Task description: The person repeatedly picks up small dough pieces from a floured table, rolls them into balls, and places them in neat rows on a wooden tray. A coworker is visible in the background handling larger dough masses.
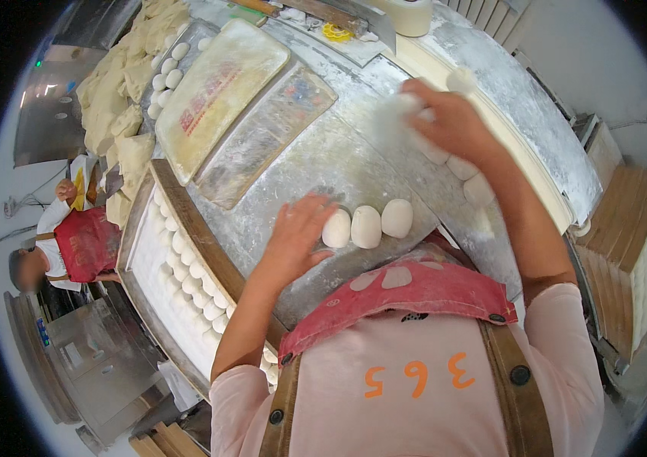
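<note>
Three white dough balls stand in a row on the floured metal worktop, close to the red apron. My left hand lies beside the leftmost ball, fingers apart and fingertips at its edge. Further right, my right hand is curled low over the worktop and blurred by motion. White dough shows blurred at its fingertips; whether they grip it is unclear. Several more dough balls lie under and beside the right wrist, and another dough ball sits beyond that hand.
A wooden-framed tray of dough balls stands at left. Floury plastic lids lie ahead, beside a dough pile. A broad blade lies at the back. A conveyor belt runs along the right. A co-worker stands far left.
</note>
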`<state>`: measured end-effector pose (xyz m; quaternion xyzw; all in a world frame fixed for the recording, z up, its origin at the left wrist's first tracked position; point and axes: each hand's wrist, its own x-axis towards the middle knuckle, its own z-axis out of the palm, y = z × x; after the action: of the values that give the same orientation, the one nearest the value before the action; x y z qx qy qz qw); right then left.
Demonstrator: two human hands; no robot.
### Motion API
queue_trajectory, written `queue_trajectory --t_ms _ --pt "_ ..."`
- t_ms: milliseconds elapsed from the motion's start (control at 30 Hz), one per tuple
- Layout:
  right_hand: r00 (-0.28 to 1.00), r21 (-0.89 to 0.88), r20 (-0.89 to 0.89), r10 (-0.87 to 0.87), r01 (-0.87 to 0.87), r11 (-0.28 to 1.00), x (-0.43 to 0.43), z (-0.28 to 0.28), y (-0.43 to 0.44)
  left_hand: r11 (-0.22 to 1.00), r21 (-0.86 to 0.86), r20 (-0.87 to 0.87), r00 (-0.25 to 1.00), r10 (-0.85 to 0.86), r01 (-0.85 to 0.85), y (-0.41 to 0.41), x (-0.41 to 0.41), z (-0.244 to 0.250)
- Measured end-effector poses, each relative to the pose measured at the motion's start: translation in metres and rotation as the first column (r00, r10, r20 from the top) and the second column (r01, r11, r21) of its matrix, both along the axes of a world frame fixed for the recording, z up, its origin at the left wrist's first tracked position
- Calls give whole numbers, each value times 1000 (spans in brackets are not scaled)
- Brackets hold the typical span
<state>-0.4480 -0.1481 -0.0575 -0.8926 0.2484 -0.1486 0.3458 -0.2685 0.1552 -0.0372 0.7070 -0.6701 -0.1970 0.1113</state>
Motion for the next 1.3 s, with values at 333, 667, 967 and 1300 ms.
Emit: queue_trajectory --t_ms 333,667,967,1300 --pt "997 -270 41 73 -59 961 31 -32 72 999 2 58 997 -44 44 -7 -6 -41" --pt "701 -578 -129 -701 521 628 -246 -18 21 1000 -15 245 969 22 -19 -10 -38 -44" --pt "666 -416 -274 -694 568 710 -231 -43 5 1000 16 251 968 18 -23 -14 -41 -46" --pt "781 -332 -291 -552 459 824 -131 -24 -26 996 -79 236 970 61 -44 -15 -43 -47"
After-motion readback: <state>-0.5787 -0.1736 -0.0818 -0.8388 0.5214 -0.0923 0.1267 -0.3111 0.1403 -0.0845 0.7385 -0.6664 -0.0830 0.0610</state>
